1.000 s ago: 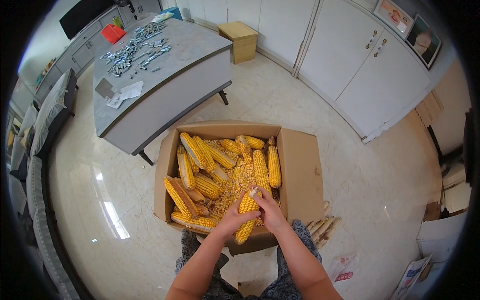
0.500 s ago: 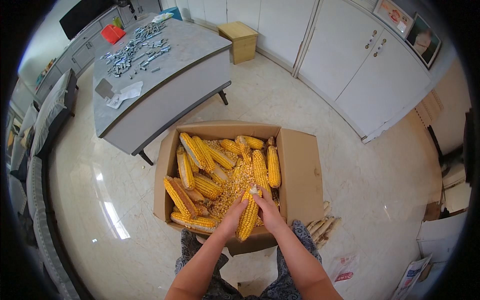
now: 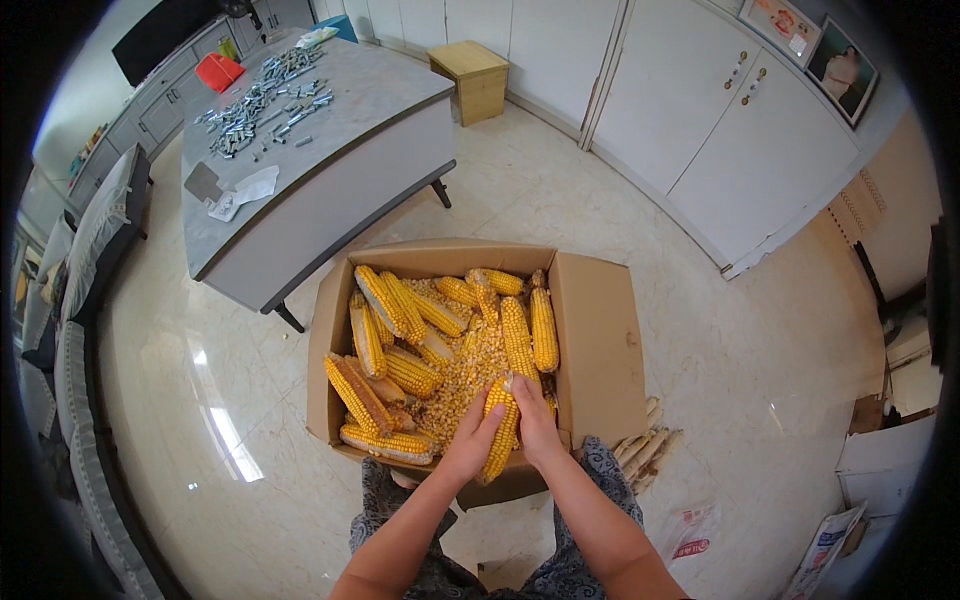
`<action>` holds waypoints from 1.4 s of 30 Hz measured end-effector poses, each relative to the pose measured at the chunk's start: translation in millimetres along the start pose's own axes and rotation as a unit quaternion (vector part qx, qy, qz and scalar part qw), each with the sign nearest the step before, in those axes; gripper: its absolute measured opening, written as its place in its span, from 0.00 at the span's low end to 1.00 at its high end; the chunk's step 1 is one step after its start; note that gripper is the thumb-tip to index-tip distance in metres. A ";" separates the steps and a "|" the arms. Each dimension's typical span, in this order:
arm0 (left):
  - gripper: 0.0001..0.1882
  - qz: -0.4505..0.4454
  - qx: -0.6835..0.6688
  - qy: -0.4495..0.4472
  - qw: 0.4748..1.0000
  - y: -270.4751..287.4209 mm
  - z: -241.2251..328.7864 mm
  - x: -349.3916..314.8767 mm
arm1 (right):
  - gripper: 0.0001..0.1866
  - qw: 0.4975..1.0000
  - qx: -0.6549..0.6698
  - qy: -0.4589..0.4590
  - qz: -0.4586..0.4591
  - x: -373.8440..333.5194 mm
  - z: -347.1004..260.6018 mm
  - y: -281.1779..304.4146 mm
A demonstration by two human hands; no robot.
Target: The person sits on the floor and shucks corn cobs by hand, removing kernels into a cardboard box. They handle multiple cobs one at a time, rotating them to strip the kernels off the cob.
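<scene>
Between my two hands is a yellow corn cob, tilted, its pale end up and away from me. My left hand grips it from the left, thumb laid along the kernels. From the right, my right hand wraps its upper part, fingers partly hidden. The cob is over the near side of an open cardboard box. Inside the box, loose kernels fill the middle. Several whole cobs lie at the left and back, and one cob lies just beyond my right hand.
Stripped cobs lie on the floor by the box's right side, near a clear plastic bag. A grey table with scattered metal pieces stands at the far left. Behind are a wooden stool and white cabinets.
My right hand has shifted slightly up around the cob's pale end, covering more of it. The cob has turned a little in my hands. My view has moved slightly.
</scene>
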State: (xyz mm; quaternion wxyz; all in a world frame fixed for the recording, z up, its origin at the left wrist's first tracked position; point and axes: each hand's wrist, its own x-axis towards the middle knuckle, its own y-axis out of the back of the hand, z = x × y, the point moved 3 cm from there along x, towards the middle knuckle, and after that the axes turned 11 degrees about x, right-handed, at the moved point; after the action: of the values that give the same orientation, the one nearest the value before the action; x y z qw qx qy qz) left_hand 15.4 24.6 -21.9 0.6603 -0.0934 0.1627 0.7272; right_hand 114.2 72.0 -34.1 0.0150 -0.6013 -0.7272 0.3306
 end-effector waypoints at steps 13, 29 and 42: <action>0.26 0.057 0.146 -0.084 0.984 -0.1 12.8 -3.1 | 0.20 0.998 -0.031 0.056 0.017 -5.1 4.5 -8.2; 0.27 0.095 0.275 -0.074 0.954 1.4 15.4 -9.1 | 0.22 0.992 -0.115 0.000 0.049 1.2 8.2 -8.9; 0.33 0.109 0.222 -0.090 0.965 17.2 9.0 -10.9 | 0.27 0.992 -0.125 -0.009 -0.001 3.5 9.8 -23.3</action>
State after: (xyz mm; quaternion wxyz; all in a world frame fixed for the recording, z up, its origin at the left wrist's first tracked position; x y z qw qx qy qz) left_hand 0.3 16.5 -7.7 0.5928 0.1397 0.2697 0.7458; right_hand 88.9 69.2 -31.4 -0.0667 -0.5943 -0.7638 0.2428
